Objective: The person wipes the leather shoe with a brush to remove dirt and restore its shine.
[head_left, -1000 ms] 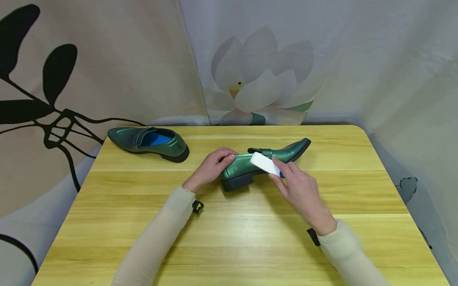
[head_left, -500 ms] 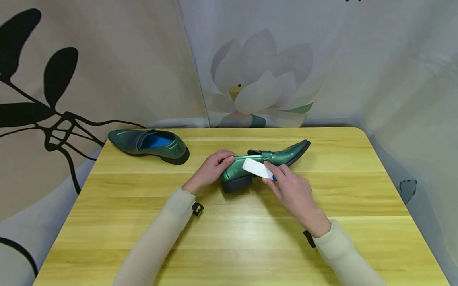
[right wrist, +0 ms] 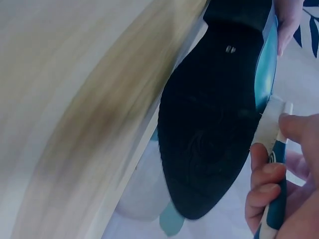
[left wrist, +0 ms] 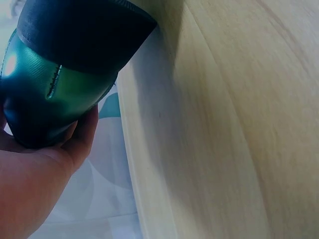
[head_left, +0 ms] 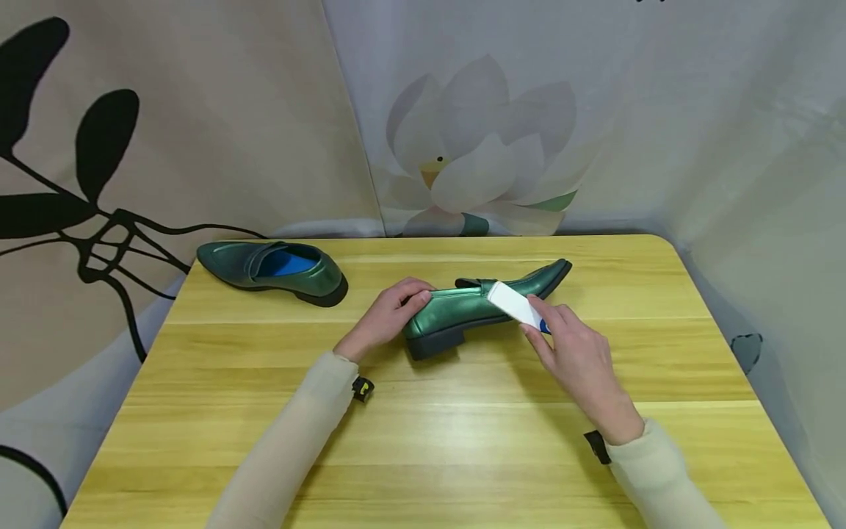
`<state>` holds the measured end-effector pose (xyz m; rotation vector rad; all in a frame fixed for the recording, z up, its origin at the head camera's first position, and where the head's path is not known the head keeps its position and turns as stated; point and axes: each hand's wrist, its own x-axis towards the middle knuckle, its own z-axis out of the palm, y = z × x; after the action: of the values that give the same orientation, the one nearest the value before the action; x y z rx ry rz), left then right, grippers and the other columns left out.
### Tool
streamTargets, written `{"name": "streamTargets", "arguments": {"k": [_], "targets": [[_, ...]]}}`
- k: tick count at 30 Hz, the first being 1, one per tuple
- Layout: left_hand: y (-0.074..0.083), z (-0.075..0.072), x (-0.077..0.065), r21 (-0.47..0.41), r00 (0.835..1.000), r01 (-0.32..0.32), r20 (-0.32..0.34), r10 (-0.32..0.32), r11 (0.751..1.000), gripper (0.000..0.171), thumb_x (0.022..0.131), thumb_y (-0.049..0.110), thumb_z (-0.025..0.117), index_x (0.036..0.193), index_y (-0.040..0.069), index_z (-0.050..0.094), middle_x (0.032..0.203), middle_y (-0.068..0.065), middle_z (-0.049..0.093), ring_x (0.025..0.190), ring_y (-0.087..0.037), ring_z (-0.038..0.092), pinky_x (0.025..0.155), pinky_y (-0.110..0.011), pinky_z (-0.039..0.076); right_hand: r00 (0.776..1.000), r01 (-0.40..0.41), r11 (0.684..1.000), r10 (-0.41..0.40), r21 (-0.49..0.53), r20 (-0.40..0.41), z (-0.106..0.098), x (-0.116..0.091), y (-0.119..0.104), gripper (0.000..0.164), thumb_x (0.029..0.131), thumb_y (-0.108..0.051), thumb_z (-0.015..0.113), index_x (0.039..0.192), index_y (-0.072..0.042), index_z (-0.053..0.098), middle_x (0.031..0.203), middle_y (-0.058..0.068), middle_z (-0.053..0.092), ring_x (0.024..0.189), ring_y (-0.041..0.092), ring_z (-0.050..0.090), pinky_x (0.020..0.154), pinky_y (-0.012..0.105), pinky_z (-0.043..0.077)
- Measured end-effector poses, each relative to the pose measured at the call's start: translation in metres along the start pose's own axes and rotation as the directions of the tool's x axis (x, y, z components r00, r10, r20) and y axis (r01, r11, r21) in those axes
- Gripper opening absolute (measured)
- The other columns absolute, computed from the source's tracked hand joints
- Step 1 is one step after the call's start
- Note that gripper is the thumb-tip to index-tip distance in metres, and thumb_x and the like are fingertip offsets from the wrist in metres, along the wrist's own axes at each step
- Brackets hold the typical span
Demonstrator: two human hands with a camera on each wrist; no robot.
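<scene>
My left hand (head_left: 388, 312) grips a green metallic loafer (head_left: 441, 312) by the back of its opening, thumb on the near side. The loafer is tilted, toe raised to the right, above the wooden table. Its black heel block (left wrist: 84, 32) fills the top of the left wrist view, and the dark sole (right wrist: 209, 114) faces the right wrist camera. A small brush (head_left: 512, 303) with a white head and a blue-and-white handle is held in my right hand (head_left: 584, 360). The white bristles (right wrist: 269, 124) lie right at the loafer's side, near the strap.
The matching green loafer (head_left: 291, 272) with a blue insole stands at the back left of the table (head_left: 449, 441), toe to the left. Behind the table's back edge hangs a curtain (head_left: 482, 132) printed with a flower.
Along the loafer's side, the brush first slid left toward the heel, then right toward the toe with my right hand. My left hand and the loafer have stayed nearly in place.
</scene>
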<state>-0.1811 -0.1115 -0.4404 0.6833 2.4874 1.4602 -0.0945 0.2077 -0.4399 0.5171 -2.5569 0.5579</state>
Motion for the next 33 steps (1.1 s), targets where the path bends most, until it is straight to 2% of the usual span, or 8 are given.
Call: {"name": "streamTargets", "arguments": {"k": [4,7,16,19,22,29,33], "targets": [[0.001,0.001,0.000,-0.003,1.000,-0.003,-0.001,0.003,1.000,0.030,0.110,0.023,0.052,0.127,0.005,0.070,0.128,-0.010,0.064,0.120,-0.026,0.059,0.108,-0.047,0.044,0.999,0.042,0.999,-0.042,0.014,-0.001,0.006,0.003,-0.007,0.054,0.089,-0.019,0.083,0.137,-0.004,0.063,0.095,0.016,0.068,0.054,0.017,0.051,0.043,0.028,0.038],[0.002,0.000,0.002,-0.003,1.000,-0.003,-0.002,0.003,1.000,0.030,0.110,0.023,0.052,0.126,0.006,0.070,0.128,-0.010,0.065,0.121,-0.027,0.059,0.109,-0.047,0.044,0.999,0.034,0.999,-0.034,0.015,-0.004,0.006,0.004,-0.008,0.052,0.090,-0.020,0.082,0.137,-0.004,0.064,0.094,0.016,0.068,0.054,0.018,0.051,0.042,0.029,0.038],[0.002,0.000,0.001,0.015,1.000,-0.014,-0.006,0.014,1.000,0.030,0.110,0.023,0.053,0.126,0.006,0.070,0.129,-0.009,0.064,0.122,-0.027,0.058,0.109,-0.048,0.044,0.991,-0.131,0.991,0.131,-0.035,0.003,-0.016,0.005,0.013,0.045,0.099,-0.021,0.073,0.138,-0.002,0.062,0.096,0.024,0.069,0.056,0.027,0.057,0.043,0.041,0.044],[0.002,0.000,0.000,0.016,1.000,-0.015,-0.009,0.015,1.000,0.029,0.110,0.023,0.053,0.126,0.006,0.070,0.129,-0.009,0.064,0.122,-0.027,0.058,0.110,-0.048,0.043,0.988,-0.158,0.986,0.157,-0.057,-0.009,-0.021,0.006,0.019,0.043,0.100,-0.022,0.071,0.137,-0.001,0.062,0.094,0.024,0.069,0.057,0.028,0.056,0.043,0.044,0.044],[0.003,0.000,0.000,0.018,1.000,-0.011,-0.009,0.011,1.000,0.029,0.110,0.023,0.052,0.126,0.006,0.071,0.129,-0.009,0.064,0.121,-0.026,0.059,0.110,-0.047,0.043,0.989,-0.145,0.988,0.144,-0.061,-0.007,-0.021,0.007,0.018,0.044,0.099,-0.022,0.072,0.137,-0.002,0.062,0.094,0.023,0.069,0.056,0.028,0.056,0.043,0.043,0.044],[0.001,0.000,-0.001,0.020,1.000,-0.016,-0.003,0.016,1.000,0.030,0.110,0.024,0.052,0.127,0.006,0.070,0.130,-0.009,0.064,0.121,-0.027,0.058,0.109,-0.048,0.044,1.000,-0.018,1.000,0.018,-0.026,-0.012,-0.009,0.004,0.006,0.049,0.094,-0.019,0.077,0.137,0.001,0.064,0.096,0.024,0.070,0.051,0.024,0.055,0.040,0.035,0.043],[0.002,0.001,-0.001,0.017,1.000,-0.020,0.000,0.020,1.000,0.030,0.110,0.023,0.052,0.126,0.006,0.070,0.129,-0.010,0.064,0.121,-0.026,0.058,0.110,-0.047,0.044,0.998,-0.052,0.998,0.051,-0.025,-0.031,-0.009,0.004,0.009,0.048,0.095,-0.020,0.077,0.137,-0.001,0.064,0.097,0.023,0.071,0.054,0.025,0.057,0.042,0.037,0.043]]}}
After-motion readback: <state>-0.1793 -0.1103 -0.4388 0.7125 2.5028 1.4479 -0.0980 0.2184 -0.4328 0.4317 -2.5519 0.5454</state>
